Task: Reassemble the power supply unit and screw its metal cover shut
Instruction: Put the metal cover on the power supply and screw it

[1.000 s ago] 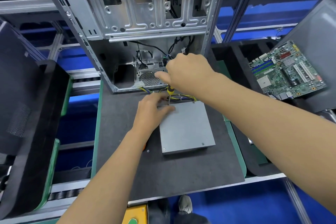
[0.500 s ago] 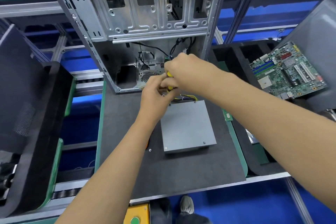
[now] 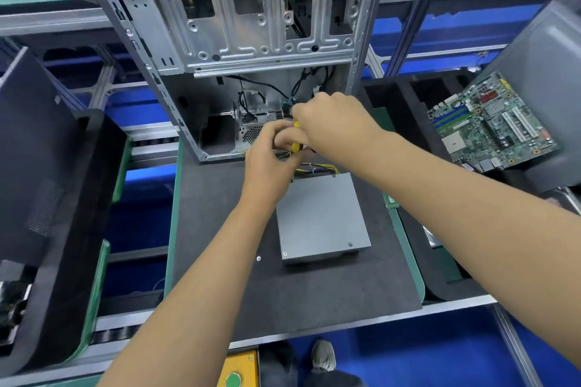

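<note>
The grey power supply unit (image 3: 320, 217) lies flat on the black mat (image 3: 220, 229), its metal cover on top with screws at the near corners. Yellow and black cables (image 3: 317, 168) leave its far edge. Above that far edge my right hand (image 3: 333, 122) grips a yellow-handled screwdriver (image 3: 296, 144). My left hand (image 3: 270, 160) meets it there, fingers curled round the screwdriver's lower part. The tip is hidden behind my hands. A loose screw (image 3: 258, 258) lies on the mat left of the unit.
An open computer case (image 3: 251, 41) stands upright just behind the unit. A green motherboard (image 3: 490, 122) rests in a foam tray at the right. A dark side panel (image 3: 34, 148) leans at the left. The mat's front edge runs along a metal rail.
My left hand lifted off the unit's cover and rose to join my right hand at the screwdriver. Both hands now sit a little higher, above the unit's far edge.
</note>
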### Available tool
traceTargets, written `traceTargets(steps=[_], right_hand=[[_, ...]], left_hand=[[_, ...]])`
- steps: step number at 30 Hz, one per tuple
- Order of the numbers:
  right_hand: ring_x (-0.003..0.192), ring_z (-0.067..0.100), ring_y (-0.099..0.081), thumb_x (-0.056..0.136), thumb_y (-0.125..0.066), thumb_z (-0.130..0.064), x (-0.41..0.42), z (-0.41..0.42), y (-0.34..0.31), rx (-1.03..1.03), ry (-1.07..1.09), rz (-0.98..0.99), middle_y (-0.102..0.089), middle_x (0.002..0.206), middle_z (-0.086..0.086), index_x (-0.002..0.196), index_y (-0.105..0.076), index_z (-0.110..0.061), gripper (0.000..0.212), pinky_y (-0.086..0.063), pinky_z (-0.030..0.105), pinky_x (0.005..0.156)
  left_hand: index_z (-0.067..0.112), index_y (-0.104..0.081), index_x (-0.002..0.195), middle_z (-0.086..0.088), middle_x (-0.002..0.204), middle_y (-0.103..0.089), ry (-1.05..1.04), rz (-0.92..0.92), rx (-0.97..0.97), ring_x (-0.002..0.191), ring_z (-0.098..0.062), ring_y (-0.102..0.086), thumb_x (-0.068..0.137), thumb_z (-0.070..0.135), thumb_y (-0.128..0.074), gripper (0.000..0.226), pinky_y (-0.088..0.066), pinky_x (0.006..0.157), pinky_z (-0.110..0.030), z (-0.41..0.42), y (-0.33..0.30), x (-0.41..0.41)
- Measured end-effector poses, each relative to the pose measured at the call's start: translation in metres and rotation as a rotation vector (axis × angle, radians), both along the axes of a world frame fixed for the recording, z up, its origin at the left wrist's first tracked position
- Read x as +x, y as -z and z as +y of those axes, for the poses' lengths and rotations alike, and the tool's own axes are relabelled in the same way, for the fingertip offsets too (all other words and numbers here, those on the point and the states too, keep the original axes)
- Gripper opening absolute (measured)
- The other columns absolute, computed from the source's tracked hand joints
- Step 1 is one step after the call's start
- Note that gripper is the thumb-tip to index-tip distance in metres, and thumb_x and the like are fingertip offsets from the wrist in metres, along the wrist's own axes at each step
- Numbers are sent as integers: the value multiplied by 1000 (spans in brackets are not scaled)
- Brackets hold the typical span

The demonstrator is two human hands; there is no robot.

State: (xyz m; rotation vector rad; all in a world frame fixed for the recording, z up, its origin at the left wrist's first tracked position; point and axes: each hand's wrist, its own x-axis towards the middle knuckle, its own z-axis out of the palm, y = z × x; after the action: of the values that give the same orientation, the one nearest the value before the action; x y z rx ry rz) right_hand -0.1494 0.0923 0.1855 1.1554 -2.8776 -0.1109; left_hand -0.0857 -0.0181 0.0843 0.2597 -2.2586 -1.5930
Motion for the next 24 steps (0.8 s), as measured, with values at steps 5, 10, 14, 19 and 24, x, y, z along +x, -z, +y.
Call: traceTargets(steps=[5, 10, 14, 19, 24], right_hand=[[100, 22, -51, 95, -61, -25, -4, 8, -4, -182, -128, -366, -45, 112, -1, 119, -61, -20, 25, -45, 37, 84], [88, 33, -56, 100, -52, -26, -5, 9, -6, 33, -59, -91, -59, 98, 10, 98, -61, -12, 17, -40, 35, 72], [101, 31, -55, 95, -58, -27, 6, 6, -6, -19, -89, -205, -49, 106, 9, 119, -58, -10, 29, -46, 40, 76], [101, 29, -55, 94, -59, -18, 4, 7, -18, -41, -183, -288, -51, 117, 6, 120, -56, -19, 26, -48, 40, 83], [97, 35, -62, 101, -49, -27, 6, -5, -17, 86, -100, 0, -56, 99, 11, 107, -58, -9, 21, -40, 37, 66]], left_hand=[[61, -45, 111, 25, 89, -71, 49, 2, -2, 80, -8, -65, 84, 12, -63, 59, -54, 74, -24, -1, 2, 3], [39, -60, 115, 17, 104, -68, 119, -22, 2, 98, -9, -64, 78, 15, -78, 47, -52, 88, -34, 2, 2, 4], [36, -60, 76, 13, 76, -64, -7, -12, -66, 71, -16, -55, 73, 2, -72, 36, -45, 60, -25, 9, 2, 2], [16, -63, 90, -1, 78, -66, 42, -166, -93, 71, -18, -57, 85, 8, -68, 11, -46, 63, -30, 1, 2, 5], [42, -69, 83, -2, 82, -66, 66, -119, 16, 68, -8, -55, 78, 11, -79, 33, -43, 61, -17, 2, -8, 9]])
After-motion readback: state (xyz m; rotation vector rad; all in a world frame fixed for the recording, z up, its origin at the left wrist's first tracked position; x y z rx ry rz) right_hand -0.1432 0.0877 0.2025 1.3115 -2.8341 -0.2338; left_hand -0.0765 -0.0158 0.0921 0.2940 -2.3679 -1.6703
